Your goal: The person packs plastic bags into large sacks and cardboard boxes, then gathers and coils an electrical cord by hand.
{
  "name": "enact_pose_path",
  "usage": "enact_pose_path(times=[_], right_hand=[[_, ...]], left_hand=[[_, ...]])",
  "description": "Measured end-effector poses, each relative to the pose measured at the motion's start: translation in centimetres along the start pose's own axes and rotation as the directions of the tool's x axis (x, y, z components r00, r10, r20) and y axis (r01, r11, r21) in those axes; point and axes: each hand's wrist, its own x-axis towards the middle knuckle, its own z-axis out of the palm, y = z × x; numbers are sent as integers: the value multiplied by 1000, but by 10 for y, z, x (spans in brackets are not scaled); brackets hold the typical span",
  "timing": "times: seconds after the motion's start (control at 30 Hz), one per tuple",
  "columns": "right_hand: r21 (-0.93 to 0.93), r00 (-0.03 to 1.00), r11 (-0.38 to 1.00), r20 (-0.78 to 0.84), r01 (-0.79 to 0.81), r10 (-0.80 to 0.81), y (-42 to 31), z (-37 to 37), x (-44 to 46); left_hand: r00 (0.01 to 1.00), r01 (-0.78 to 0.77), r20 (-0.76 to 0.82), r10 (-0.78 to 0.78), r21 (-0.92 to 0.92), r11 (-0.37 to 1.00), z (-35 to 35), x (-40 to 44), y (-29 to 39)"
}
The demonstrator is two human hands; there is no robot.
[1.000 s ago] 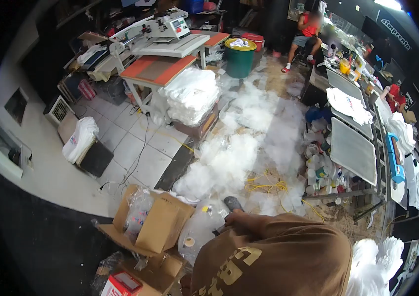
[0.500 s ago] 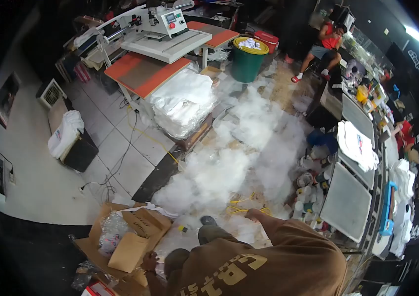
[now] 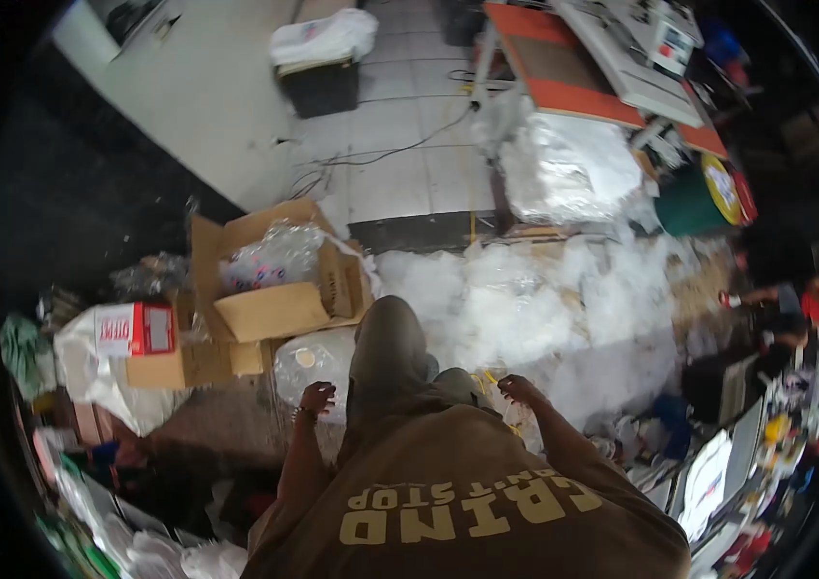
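Both arms hang at the sides of my brown shirt. My left hand [image 3: 317, 398], with a band at the wrist, is loosely curled with its fingers a little apart; it holds nothing visible. It is over the edge of a clear plastic bag [image 3: 299, 362] beside my raised knee [image 3: 389, 338]. On the other side, my right hand [image 3: 518, 389] is also loosely bent, fingers slightly apart and nothing visible in it, near yellow cord [image 3: 492, 378] on the floor. An open cardboard box [image 3: 274, 314] with plastic-wrapped items lies in front of my left hand.
White fluffy or smoky material [image 3: 525, 299] spreads over the floor ahead. Beyond it are a wrapped white stack [image 3: 573, 169], an orange-topped table [image 3: 559, 68] and a green bin [image 3: 689, 205]. A person [image 3: 815, 304] in red is at right. Cables [image 3: 381, 154] cross the tiles.
The view has swung left and down, so the box and table appear farther right. Both hands now show beside the shirt, and one knee is raised in front.
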Motion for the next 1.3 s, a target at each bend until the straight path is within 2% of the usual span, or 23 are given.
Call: enact_pose_path(times=[0.03,0.07,0.13,0.2,0.27,0.37,0.4,0.53,0.6,0.63,0.73,0.77,0.8,0.83,0.87,0.9,0.97,1.07,1.13,1.17,1.2,1.27,1.3], right_hand=[[-110,999,994,52,13,-7,-22,-10,4],[-96,996,995,83,30,-21,-29,-17,17],[-270,991,954,-5,130,-136,-62,-26,34],[-226,954,929,-7,292,-301,-100,-36,42],[-372,759,682,105,629,-643,-120,-46,85],[-460,832,717,100,525,-545,-219,-37,101],[-430,761,645,184,632,-623,-255,-33,106],[-474,788,642,228,603,-572,-391,-1,139],[-503,715,537,276,677,-642,-449,22,168],[-498,677,498,288,710,-677,-464,36,205],[-393,658,533,347,749,-668,-564,72,188],[-476,627,452,321,755,-710,-579,84,206],[-553,595,373,296,745,-748,-591,96,221],[-511,690,503,287,697,-664,-611,107,224],[-504,693,514,276,695,-666,-618,121,241],[-532,668,486,221,693,-710,-623,134,262],[-568,653,472,159,674,-741,-627,155,298],[-403,688,570,270,716,-674,-640,169,336],[-211,648,646,503,734,-572,-642,160,338],[-235,672,645,441,727,-596,-640,160,337],[-265,694,646,369,716,-618,-638,162,338],[-124,784,821,405,558,-471,-641,160,334],[-162,752,759,368,631,-547,-631,167,345]], left_hand=[[1000,-6,-15,5,-38,999,3,-5,-2],[1000,-16,-27,14,-69,997,2,-11,-4],[999,6,-48,-15,-185,983,-2,-11,-6],[999,10,-46,-24,-280,960,-7,-3,4],[999,-27,-43,3,-556,831,-23,-2,13],[988,-126,-154,31,-658,743,-49,18,23],[974,-166,-225,8,-696,698,-59,29,27],[950,-235,-311,-28,-772,591,-99,65,44],[940,-279,-340,-33,-820,500,-113,68,62],[884,-298,-418,-209,-849,436,-112,62,87],[875,-264,-423,-234,-824,501,-139,111,78],[874,-280,-414,-255,-857,431,-142,120,80],[878,-236,-390,-278,-858,457,-148,123,82],[794,-307,-492,-358,-832,463,-143,117,102],[694,-370,-581,-425,-794,482,-138,113,122],[699,-366,-583,-415,-790,493,-142,124,122],[540,-530,-740,-401,-669,520,-136,140,102],[629,-575,-706,-326,-704,417,-138,133,83],[610,-640,-748,-262,-660,394,-141,128,88],[575,-712,-793,-202,-607,353,-135,129,95],[606,-692,-772,-190,-630,353,-133,137,95],[535,-670,-827,-173,-540,510,-141,149,79],[560,-661,-814,-151,-549,512,-140,150,65]])
